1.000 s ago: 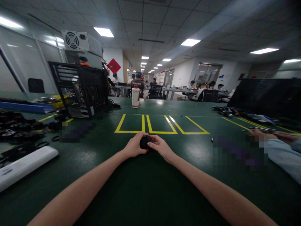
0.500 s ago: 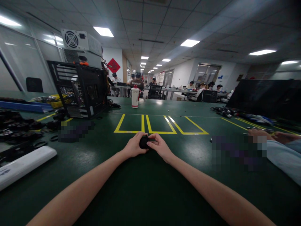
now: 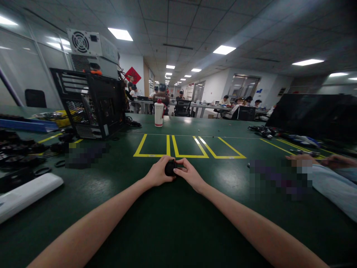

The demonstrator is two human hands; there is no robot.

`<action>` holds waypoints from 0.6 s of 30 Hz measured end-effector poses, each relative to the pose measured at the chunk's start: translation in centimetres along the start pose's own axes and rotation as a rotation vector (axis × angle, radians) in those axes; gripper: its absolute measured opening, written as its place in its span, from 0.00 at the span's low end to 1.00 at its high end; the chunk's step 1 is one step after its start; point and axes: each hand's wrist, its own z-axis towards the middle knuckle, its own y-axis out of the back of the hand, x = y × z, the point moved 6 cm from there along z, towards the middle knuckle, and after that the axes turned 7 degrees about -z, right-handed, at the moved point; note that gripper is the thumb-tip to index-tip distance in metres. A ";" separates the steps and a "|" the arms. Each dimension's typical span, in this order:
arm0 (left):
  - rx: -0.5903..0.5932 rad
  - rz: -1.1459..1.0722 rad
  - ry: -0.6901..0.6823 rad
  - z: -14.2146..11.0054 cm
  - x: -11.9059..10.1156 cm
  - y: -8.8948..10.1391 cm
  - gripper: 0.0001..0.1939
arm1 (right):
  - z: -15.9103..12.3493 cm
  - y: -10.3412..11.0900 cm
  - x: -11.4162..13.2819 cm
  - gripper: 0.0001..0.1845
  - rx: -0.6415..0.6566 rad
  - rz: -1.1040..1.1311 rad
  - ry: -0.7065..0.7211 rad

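A small rounded black object (image 3: pixel 169 168) is held between my two hands, just above the green tabletop (image 3: pixel 167 219). I cannot make out its exact kind. My left hand (image 3: pixel 156 172) wraps around its left side, thumb below and fingers over the top. From the right, my right hand (image 3: pixel 189 174) pinches its edge between thumb and fingertips. Both hands hide part of the object. Just beyond them lie yellow tape outlines (image 3: pixel 190 156) on the table.
An open black computer case (image 3: pixel 107 108) with power supplies (image 3: pixel 93 46) on top stands at the back left. A white bottle (image 3: pixel 158 114) is behind the tape. A long white object (image 3: pixel 33 195) and black parts (image 3: pixel 13 149) lie left. At right is a co-worker's sleeve (image 3: pixel 333 186).
My hands keep the same grip on the black object, with barely any movement. The whole view has shifted slightly. At right, the co-worker's hand has moved a little.
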 end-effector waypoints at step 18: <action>-0.011 -0.014 0.008 0.0 0.0 0.1 0.28 | 0.0 0.1 0.0 0.16 0.026 -0.042 -0.053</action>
